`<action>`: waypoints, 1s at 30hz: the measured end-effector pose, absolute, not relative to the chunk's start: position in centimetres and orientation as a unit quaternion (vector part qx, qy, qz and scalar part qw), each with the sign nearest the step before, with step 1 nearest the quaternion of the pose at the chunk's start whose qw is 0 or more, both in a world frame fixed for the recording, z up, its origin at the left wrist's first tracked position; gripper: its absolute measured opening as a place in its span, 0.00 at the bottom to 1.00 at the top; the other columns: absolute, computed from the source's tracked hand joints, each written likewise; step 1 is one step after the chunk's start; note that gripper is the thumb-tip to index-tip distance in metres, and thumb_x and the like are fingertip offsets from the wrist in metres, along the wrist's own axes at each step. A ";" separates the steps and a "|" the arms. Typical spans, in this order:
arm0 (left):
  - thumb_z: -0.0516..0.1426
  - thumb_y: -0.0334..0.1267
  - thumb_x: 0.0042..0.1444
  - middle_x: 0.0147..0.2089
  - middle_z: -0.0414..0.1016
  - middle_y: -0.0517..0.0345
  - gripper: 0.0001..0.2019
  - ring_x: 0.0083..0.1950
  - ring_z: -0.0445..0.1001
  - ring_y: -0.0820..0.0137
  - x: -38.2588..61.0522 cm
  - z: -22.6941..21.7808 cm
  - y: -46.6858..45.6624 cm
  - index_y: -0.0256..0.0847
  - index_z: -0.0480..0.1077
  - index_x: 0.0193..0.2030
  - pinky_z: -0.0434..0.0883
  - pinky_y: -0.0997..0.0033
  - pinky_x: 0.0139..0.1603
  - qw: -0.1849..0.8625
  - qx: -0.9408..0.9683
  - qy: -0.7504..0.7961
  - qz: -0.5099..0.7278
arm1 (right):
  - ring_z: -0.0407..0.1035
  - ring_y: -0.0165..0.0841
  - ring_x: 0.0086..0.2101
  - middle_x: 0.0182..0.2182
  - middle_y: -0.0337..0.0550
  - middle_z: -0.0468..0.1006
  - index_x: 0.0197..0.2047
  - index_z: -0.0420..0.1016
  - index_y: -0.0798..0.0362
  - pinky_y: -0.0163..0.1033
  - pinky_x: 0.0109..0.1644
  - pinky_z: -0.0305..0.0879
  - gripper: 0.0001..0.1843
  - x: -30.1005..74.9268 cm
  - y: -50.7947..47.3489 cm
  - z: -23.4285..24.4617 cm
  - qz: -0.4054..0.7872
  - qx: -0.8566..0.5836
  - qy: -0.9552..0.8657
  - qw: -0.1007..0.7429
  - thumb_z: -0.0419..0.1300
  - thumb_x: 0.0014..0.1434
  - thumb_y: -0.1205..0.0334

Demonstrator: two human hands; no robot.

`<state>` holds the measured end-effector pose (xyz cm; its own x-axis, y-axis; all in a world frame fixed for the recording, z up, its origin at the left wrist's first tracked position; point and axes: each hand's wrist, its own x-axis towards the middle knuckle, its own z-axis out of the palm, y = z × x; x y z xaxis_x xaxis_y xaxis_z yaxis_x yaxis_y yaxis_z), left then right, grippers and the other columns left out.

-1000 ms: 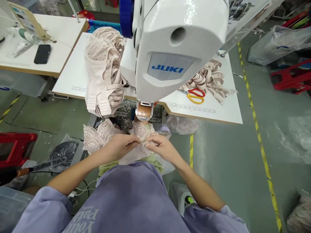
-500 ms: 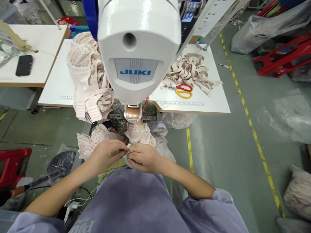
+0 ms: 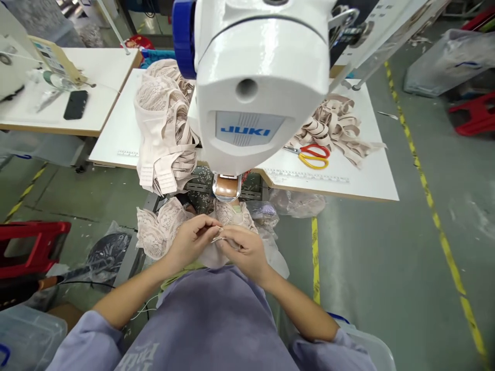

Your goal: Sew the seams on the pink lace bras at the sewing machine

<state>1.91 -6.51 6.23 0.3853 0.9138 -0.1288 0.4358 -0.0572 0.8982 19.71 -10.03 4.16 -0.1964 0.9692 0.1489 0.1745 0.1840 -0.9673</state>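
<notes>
A pale pink lace bra hangs across my lap, below the front of a white sewing machine. One lace cup lies to the left of my hands; part of the other shows just behind them. My left hand pinches a thin pale edge of the bra between thumb and forefinger. Right beside it, my right hand is closed on the same edge, thumb and forefinger together. The fingertips of both hands almost meet and partly hide the pinched fabric. Above them is the machine's brown and metal lower end.
Beige bras are heaped on the white table left of the machine. Red-and-yellow scissors and a pile of beige straps lie on the right. A phone rests on the neighbouring table. A red stool stands at left.
The view has shifted, so the surroundings sit farther right. My hands stay together at the bra; the right fingers are straighter, and the pinched edge now shows as a thin sideways line.
</notes>
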 end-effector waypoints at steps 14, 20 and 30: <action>0.54 0.36 0.68 0.38 0.79 0.54 0.08 0.39 0.76 0.71 1.6 5.0 -5.7 0.41 0.74 0.42 0.72 0.72 0.40 0.336 0.770 0.427 0.335 | 0.77 0.35 0.38 0.38 0.41 0.83 0.39 0.82 0.48 0.39 0.44 0.72 0.08 20.0 -8.8 4.8 0.452 -0.508 -0.590 0.436 0.60 0.63 0.60; 0.56 0.37 0.66 0.34 0.80 0.56 0.07 0.34 0.77 0.72 1.3 6.4 -5.5 0.40 0.75 0.41 0.71 0.74 0.35 0.320 0.778 0.431 0.326 | 0.69 0.32 0.30 0.28 0.40 0.77 0.37 0.79 0.49 0.37 0.37 0.63 0.11 21.6 -7.3 6.0 0.325 -0.574 -0.648 0.380 0.57 0.67 0.58; 0.55 0.41 0.68 0.30 0.80 0.59 0.11 0.30 0.76 0.74 0.9 8.5 -5.0 0.42 0.78 0.42 0.70 0.76 0.31 0.288 0.816 0.407 0.291 | 0.68 0.31 0.29 0.27 0.39 0.77 0.33 0.78 0.52 0.35 0.34 0.59 0.14 22.6 -5.8 8.5 0.466 -0.501 -0.676 0.274 0.57 0.66 0.56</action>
<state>0.89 -5.04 8.52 0.4989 0.8326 0.2407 0.4970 -0.5024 0.7076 22.62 -5.76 8.46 -0.3483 0.9324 -0.0962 0.4220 0.0643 -0.9043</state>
